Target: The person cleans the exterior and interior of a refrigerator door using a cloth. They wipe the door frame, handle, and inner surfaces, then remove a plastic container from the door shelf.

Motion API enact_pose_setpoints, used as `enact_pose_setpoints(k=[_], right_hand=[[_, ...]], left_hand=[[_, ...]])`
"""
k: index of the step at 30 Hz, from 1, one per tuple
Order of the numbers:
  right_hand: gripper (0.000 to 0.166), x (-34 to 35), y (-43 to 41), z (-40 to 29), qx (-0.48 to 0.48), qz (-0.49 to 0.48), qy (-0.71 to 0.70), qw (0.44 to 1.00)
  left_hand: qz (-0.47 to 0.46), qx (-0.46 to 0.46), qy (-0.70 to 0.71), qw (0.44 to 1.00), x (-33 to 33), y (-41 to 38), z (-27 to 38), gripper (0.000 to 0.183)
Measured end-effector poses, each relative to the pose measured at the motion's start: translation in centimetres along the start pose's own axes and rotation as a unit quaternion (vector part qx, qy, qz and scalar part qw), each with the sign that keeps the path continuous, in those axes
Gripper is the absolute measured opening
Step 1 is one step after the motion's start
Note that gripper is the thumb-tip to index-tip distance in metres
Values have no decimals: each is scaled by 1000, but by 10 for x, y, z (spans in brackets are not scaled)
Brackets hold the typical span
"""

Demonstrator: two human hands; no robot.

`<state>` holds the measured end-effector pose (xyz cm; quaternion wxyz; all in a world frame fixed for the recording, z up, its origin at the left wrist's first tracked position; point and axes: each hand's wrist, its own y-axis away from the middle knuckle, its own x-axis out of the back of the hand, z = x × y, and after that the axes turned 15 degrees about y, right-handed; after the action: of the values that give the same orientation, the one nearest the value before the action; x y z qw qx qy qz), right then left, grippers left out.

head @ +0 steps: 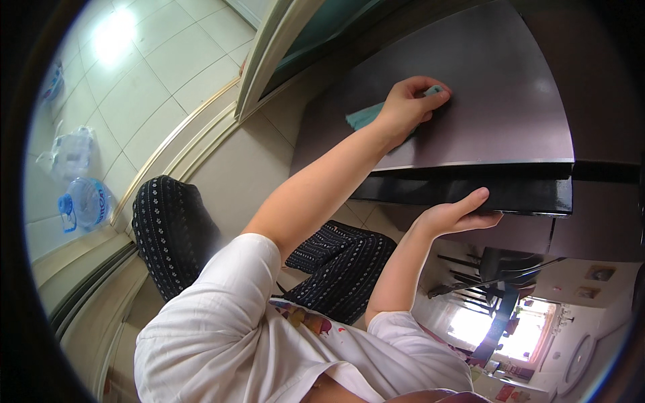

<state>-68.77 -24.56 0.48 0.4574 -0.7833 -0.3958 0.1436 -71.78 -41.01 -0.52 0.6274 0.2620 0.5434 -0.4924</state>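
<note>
My left hand [415,103] pinches a bunched teal cloth [365,117] between thumb and fingers against a dark, brushed-metal door panel [484,95], which looks like a refrigerator's. Part of the cloth spreads flat over the panel to the left of my wrist; the rest is hidden by the hand. Along the panel runs a glossy black edge [534,194]. My right hand [458,214] holds this edge, its thumb on the near face and its fingers partly hidden underneath.
Beside the panel stands a sliding-door frame [247,90], its floor track [176,143] curving past my knee. Beyond it, a large plastic water bottle [88,201] and clear plastic packaging [73,153] lie on the tiled floor. Dark chairs [468,282] stand in the room at lower right.
</note>
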Motion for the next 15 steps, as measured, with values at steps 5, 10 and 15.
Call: enact_pose_setpoints(k=[5,10,15], right_hand=[[75,7,-2,-5,43,-18,7,999],[86,33,19,-39,321,-33,82,943],[28,34,55,-63,94,-240,15,966]], left_hand=[[-96,101,185,973,-28,33,32,15],[-165,85,80,979,-57,75,68,17],[-175,53,-69,981,-52,96,91,22]])
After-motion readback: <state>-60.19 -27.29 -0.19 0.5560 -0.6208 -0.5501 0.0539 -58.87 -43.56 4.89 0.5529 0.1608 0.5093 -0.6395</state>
